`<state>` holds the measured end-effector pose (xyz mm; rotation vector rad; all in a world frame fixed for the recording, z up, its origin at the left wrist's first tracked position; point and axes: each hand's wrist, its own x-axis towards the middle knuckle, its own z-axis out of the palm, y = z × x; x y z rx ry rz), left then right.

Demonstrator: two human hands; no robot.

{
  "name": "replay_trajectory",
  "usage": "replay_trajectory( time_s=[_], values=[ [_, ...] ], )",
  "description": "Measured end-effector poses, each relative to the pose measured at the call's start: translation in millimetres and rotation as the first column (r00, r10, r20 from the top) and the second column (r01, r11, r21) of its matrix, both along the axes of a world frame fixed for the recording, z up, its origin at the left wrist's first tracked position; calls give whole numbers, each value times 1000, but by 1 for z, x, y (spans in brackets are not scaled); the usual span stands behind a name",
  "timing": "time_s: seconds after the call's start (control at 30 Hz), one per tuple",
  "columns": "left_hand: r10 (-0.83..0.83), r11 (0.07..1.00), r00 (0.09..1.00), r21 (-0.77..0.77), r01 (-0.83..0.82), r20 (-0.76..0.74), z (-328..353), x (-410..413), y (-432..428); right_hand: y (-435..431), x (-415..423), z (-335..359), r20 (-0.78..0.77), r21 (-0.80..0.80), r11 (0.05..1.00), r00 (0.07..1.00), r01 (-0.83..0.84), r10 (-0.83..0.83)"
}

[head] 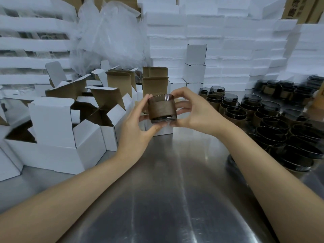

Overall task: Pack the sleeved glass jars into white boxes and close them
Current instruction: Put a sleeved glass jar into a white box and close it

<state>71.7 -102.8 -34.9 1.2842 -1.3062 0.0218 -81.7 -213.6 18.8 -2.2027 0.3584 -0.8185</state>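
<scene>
A dark glass jar with a brown card sleeve (161,108) is held upright in the air above the steel table (175,190). My left hand (135,127) grips its left side and bottom, with the thumb under the base. My right hand (192,111) holds its right side, fingers curled over the rim and around the back. Just behind and below the jar stands a white box (164,131), mostly hidden by the jar and my hands. Several open white boxes (57,125) with raised flaps stand to the left.
Many sleeved dark jars (273,120) crowd the table's right side. Three closed white boxes (195,64) are stacked behind the jar. Flat white cartons (228,41) form a wall at the back, and a clear plastic bag (112,32) sits at the back left.
</scene>
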Motion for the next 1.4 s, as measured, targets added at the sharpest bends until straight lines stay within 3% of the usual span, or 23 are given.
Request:
replay_trajectory(
  time_s=[0.13, 0.23, 0.37, 0.47, 0.7, 0.83, 0.97, 1.07, 1.27, 1.4],
  values=[
    [74, 997, 992, -27, -71, 102, 0, 1, 1, 0, 0, -1, -87, -104, 995, 996, -9, 0],
    [106, 992, 978, -80, -93, 181, 0, 1, 3, 3, 3, -1, -29, -229, 973, 999, 21, -28],
    [50, 998, 995, -50, -46, 90, 2, 1, 3, 1, 3, -1, 59, -53, 999, 998, -2, 5],
    [2, 1000, 999, 2, -2, 38, 2, -1, 3, -3, 1, -4, 35, 72, 997, 999, -38, 36],
    [5, 999, 996, -40, -2, 88, 3, -2, 4, -6, -3, -1, -91, 123, 987, 989, -108, 119],
    [15, 999, 995, -44, -11, 100, 3, -2, 5, -2, -5, 3, -86, 195, 974, 988, -112, 131],
    [-13, 999, 994, -36, 17, 106, 3, -2, 4, 0, -4, 5, 12, 148, 987, 998, -58, 56],
    [-54, 998, 999, 17, 54, 0, 2, -2, 3, 2, -6, 9, 76, 85, 995, 996, -46, 39],
    [-106, 994, 990, -41, 103, -93, 1, 0, 1, 9, -1, 12, 55, -68, 998, 998, -18, 22],
    [-71, 994, 997, -79, 69, -19, 0, 0, 0, 10, 0, 8, 16, -144, 990, 1000, -16, 18]
  ],
)
